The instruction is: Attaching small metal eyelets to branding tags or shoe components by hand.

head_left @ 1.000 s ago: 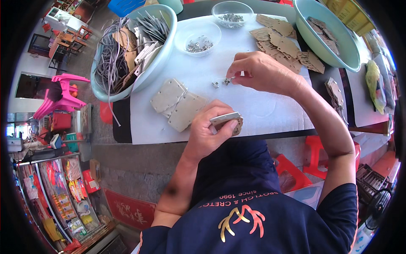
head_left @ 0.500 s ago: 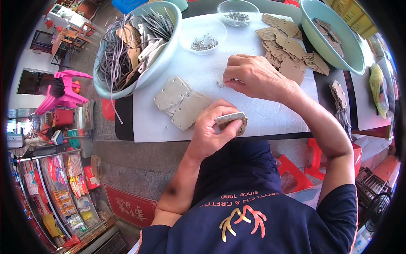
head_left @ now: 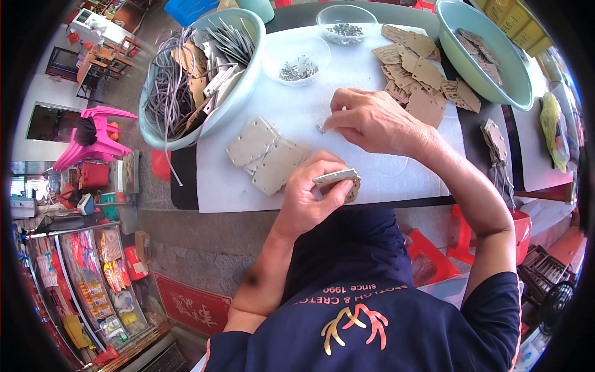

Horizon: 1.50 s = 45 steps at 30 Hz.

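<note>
My left hand is closed around a small stack of flat pieces, a pale grey plate with a brown board beside it, just above the table's near edge. Over the white sheet, my right hand has its fingers curled and its thumb drawn in. Whatever those fingers hold is too small to make out. A few tiny metal fasteners lie at the fingertips. Left of my hands rest several pale grey plates with holes along their edges.
Two clear bowls of small metal parts stand at the back. A basin of grey cords and boards is on the left. Brown boards are heaped at right, near another basin. Boards with cords hang over the right edge.
My right hand has shifted slightly left and down toward the loose fasteners, its fingers changing pose. My left hand still holds the stack, nearly in the same place.
</note>
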Each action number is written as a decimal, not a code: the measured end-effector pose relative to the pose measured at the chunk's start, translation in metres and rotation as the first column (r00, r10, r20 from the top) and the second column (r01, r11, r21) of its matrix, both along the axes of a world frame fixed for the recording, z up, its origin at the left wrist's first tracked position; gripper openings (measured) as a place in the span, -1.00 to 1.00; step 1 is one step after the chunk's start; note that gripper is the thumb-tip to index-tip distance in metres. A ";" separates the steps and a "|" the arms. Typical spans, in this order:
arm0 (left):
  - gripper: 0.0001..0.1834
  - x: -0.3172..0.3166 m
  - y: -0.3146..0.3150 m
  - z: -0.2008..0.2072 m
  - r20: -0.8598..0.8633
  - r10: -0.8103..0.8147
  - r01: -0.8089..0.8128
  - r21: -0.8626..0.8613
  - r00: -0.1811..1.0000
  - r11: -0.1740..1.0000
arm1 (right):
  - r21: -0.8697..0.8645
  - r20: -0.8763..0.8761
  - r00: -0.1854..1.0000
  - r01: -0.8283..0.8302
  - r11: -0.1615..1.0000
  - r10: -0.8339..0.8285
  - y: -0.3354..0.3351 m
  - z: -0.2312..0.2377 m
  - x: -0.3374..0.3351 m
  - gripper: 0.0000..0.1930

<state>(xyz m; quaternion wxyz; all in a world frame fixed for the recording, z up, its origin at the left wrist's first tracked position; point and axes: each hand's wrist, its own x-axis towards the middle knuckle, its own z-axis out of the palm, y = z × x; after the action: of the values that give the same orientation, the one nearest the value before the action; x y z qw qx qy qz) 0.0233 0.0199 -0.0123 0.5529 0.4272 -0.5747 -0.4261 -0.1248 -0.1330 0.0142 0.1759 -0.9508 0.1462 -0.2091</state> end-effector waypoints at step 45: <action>-0.88 0.001 0.001 0.001 -0.033 -0.023 0.024 0.026 0.999 0.999 | 0.082 -0.084 0.996 0.045 0.996 -0.038 0.014 0.006 0.001 -0.88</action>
<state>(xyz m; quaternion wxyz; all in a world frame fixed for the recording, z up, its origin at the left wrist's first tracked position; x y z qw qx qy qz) 0.0239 0.0210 -0.0116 0.5515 0.4209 -0.5646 -0.4471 -0.1240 -0.1194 0.0198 0.2051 -0.9471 0.1817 -0.1669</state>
